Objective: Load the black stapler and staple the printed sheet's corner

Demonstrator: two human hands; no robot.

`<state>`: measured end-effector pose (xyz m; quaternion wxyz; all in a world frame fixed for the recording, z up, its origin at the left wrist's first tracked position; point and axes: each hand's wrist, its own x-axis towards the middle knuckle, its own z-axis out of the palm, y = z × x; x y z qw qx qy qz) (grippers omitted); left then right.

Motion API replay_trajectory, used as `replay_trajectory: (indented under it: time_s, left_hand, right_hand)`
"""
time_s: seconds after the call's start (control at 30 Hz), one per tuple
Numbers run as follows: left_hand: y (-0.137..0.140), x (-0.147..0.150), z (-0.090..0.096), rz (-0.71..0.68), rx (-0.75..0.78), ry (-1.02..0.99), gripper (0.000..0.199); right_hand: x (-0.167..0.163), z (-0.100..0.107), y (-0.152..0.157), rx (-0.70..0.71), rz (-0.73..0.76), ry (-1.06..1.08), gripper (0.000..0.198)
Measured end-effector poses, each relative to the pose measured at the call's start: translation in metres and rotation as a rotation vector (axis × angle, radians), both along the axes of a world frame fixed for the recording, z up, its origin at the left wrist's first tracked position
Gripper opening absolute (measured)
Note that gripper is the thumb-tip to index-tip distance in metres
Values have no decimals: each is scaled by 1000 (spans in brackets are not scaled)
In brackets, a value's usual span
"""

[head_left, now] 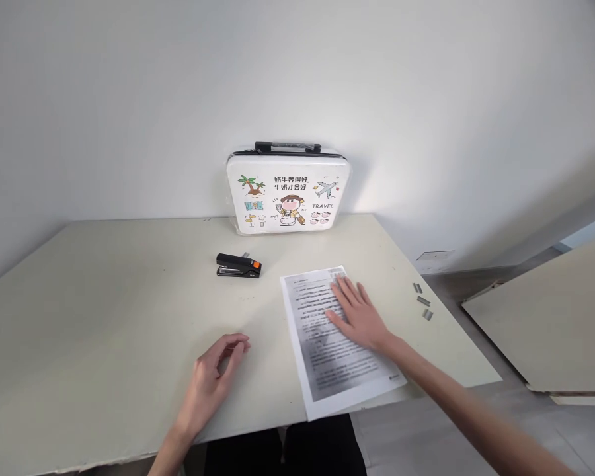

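A printed sheet of paper [322, 377] lies on the table, its lower corner at the front edge; whether more sheets are beneath I cannot tell. My right hand [357, 318] rests flat on the paper's upper right part, fingers spread, hiding some of the print. To the left of the paper, my left hand [215, 370] lies on the table with its fingers loosely curled and the thumb tip close to the fingertips; nothing shows in it. Beyond that hand sits a black stapler [238, 266] with an orange button, touched by neither hand.
A white case [290, 195] with cartoon prints and a black handle stands against the wall at the back of the table [104, 317]. Several short strips of staples [423, 301] lie near the table's right edge. A pale panel [550, 324] stands beyond that edge.
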<state>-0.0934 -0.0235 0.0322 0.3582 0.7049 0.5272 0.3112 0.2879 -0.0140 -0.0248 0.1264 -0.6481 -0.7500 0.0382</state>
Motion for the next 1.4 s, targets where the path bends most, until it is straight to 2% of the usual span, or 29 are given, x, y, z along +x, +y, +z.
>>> replay_trajectory:
  time_s: [0.1, 0.27, 0.4, 0.53, 0.67, 0.77, 0.87, 0.97, 1.07, 1.13, 1.23, 1.4]
  left_hand:
    - [-1, 1, 0, -38, 85, 26, 30]
    - [1, -4, -9, -117, 320, 136, 26]
    - [7, -24, -20, -204, 470, 357, 42]
    - [14, -56, -24, -220, 514, 524, 56]
    - [15, -75, -24, -209, 534, 557, 57]
    - [13, -76, -25, -182, 532, 551, 56]
    - [12, -74, -27, -165, 520, 544, 54]
    - [10, -74, -26, -160, 501, 546, 52]
    - [9, -74, -25, -159, 485, 548, 51]
    - [9, -74, -23, -163, 478, 542, 50]
    - [9, -74, -22, -156, 470, 531, 50]
    - [9, -74, -23, -156, 487, 533, 52]
  right_hand:
    - [-43, 1, -9, 34, 38, 15, 81]
    - [-121, 8, -10, 45, 60, 78, 82]
    - [-172, 13, -11, 2, 64, 158, 85]
    - [-197, 17, -12, -65, 85, 252, 86]
    - [-192, 18, 7, -34, 49, 418, 81]
    - [-179, 19, 44, 79, 19, 528, 77]
    - [-171, 17, 90, 162, 64, 611, 73]
    - [-174, 13, 129, 151, 84, 697, 66]
    - [-180, 9, 150, 138, 70, 733, 46]
    - [-181, 6, 155, 134, 53, 751, 39]
    - [-169, 3, 150, 127, 30, 771, 37]
    - [-118, 5, 117, 133, -36, 796, 39]
